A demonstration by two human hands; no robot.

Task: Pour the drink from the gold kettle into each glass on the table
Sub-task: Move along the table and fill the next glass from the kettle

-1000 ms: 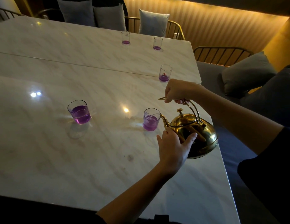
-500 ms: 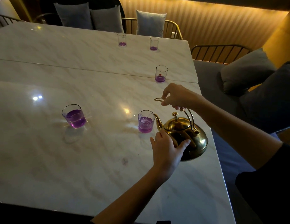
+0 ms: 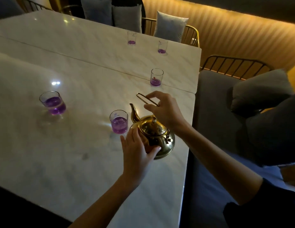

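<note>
The gold kettle [image 3: 157, 131] is upright near the right edge of the marble table [image 3: 69, 162], its spout pointing up beside a glass [image 3: 119, 122] about half full of purple drink. My right hand [image 3: 165, 108] grips the kettle's wire handle from above. My left hand [image 3: 137, 150] is pressed flat against the kettle's near side. Another glass [image 3: 53, 102] with purple drink stands to the left. A glass [image 3: 156, 77] with a little purple liquid stands farther back, and two more glasses [image 3: 131, 38] [image 3: 162, 46] with a little liquid stand at the far end.
A seam runs across the table where two slabs meet. Gold wire-backed chairs [image 3: 234, 65] with grey cushions line the far and right sides. The table's right edge lies close to the kettle. A ribbed, warmly lit wall is behind.
The kettle has been tipped back from its pouring tilt to upright, its spout lifted away from the nearer glass. Both hands stayed on it. The view shifted and rolled.
</note>
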